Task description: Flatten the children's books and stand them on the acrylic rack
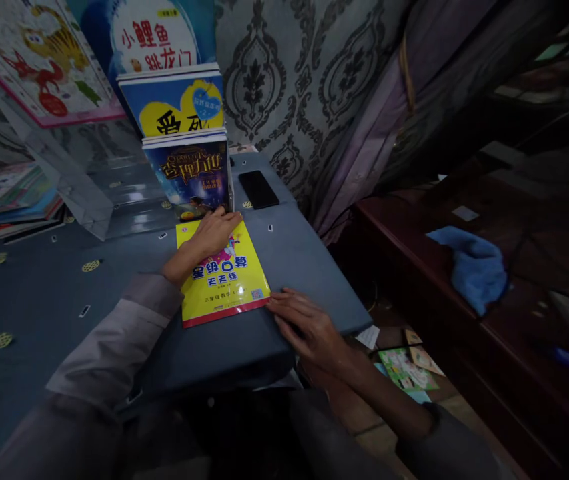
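Head view: yellow workbook (224, 283) lies flat on the desk (54, 293), cover up, straight ahead of the person. Its long axis runs from near to far, the near end swung slightly right.

- Left hand (217, 230): palm down on the workbook's far edge, fingers together, gripping nothing that shows. It is the hand in contact.
- Right hand (309, 327): flat on the desk, fingers spread, holding nothing, fingertips just beside the workbook's near right corner.
- Beyond the workbook: dark blue book (189, 177) standing upright, touching its far edge, more books behind.
- Beyond and right: black phone (259, 189), lying flat.
- Far left: low book stack (9, 200).
- Well right, off the desk: blue cloth (469, 267) on dark wooden furniture; loose papers (407, 367) on the floor.

Desk covered in grey-blue fabric; room dim, patterned wall behind.
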`<control>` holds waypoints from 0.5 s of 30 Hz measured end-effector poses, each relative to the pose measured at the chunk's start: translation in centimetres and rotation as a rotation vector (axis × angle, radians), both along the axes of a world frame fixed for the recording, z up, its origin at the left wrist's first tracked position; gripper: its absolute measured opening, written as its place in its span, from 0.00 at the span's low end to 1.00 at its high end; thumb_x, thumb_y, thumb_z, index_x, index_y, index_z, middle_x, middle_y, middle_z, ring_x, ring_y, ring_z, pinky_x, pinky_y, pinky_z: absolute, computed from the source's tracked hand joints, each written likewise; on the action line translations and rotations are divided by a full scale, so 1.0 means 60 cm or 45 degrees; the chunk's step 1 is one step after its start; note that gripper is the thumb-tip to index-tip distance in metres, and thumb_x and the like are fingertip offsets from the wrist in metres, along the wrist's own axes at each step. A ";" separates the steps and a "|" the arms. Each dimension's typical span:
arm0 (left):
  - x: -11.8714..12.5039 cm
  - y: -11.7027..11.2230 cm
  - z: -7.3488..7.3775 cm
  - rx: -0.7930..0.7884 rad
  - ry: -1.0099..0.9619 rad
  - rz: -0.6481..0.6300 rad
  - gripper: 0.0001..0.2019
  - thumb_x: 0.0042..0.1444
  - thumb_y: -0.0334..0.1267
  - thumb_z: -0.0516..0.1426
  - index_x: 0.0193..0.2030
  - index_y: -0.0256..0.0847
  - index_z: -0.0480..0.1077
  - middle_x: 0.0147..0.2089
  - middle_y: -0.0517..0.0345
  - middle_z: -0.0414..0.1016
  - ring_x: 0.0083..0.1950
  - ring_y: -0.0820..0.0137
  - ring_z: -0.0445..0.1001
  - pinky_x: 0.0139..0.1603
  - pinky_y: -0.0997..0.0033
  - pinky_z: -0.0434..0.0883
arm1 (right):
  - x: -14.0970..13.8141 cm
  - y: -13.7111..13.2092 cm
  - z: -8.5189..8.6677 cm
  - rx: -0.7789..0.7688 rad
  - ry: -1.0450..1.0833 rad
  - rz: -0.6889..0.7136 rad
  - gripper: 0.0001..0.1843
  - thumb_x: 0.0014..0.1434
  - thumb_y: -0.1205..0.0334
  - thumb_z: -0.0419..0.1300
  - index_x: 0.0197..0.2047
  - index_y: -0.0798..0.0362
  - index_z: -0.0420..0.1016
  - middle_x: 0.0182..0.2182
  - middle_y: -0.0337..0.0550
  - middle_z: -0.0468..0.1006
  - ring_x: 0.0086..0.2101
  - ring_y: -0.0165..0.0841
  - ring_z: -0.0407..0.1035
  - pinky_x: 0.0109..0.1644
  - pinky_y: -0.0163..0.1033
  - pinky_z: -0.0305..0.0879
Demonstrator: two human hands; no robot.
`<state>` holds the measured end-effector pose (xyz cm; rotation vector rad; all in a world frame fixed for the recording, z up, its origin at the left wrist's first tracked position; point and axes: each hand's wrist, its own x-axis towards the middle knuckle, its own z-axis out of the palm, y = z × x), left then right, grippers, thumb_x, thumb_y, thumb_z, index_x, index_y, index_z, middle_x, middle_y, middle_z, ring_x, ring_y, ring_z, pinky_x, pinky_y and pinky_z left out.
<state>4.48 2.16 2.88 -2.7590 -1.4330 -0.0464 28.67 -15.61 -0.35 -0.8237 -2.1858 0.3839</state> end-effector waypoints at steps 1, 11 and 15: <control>0.002 -0.003 0.002 0.000 0.007 0.001 0.25 0.64 0.25 0.47 0.67 0.38 0.63 0.69 0.51 0.66 0.59 0.53 0.63 0.56 0.53 0.63 | -0.001 0.000 0.000 0.016 0.000 -0.006 0.19 0.66 0.71 0.56 0.58 0.51 0.74 0.47 0.49 0.83 0.51 0.39 0.77 0.60 0.54 0.72; 0.026 -0.076 0.018 -0.072 0.054 -0.157 0.26 0.64 0.26 0.46 0.68 0.35 0.63 0.69 0.45 0.65 0.64 0.57 0.65 0.63 0.55 0.62 | -0.004 -0.001 -0.001 0.123 0.011 -0.044 0.16 0.64 0.72 0.57 0.53 0.52 0.74 0.40 0.45 0.84 0.42 0.38 0.76 0.55 0.55 0.71; 0.032 -0.129 0.017 -0.116 -0.022 -0.269 0.24 0.64 0.24 0.47 0.65 0.35 0.66 0.67 0.44 0.68 0.65 0.60 0.66 0.67 0.56 0.61 | -0.005 -0.004 -0.002 0.094 0.001 -0.060 0.18 0.64 0.71 0.56 0.54 0.49 0.75 0.41 0.44 0.84 0.41 0.38 0.76 0.56 0.55 0.71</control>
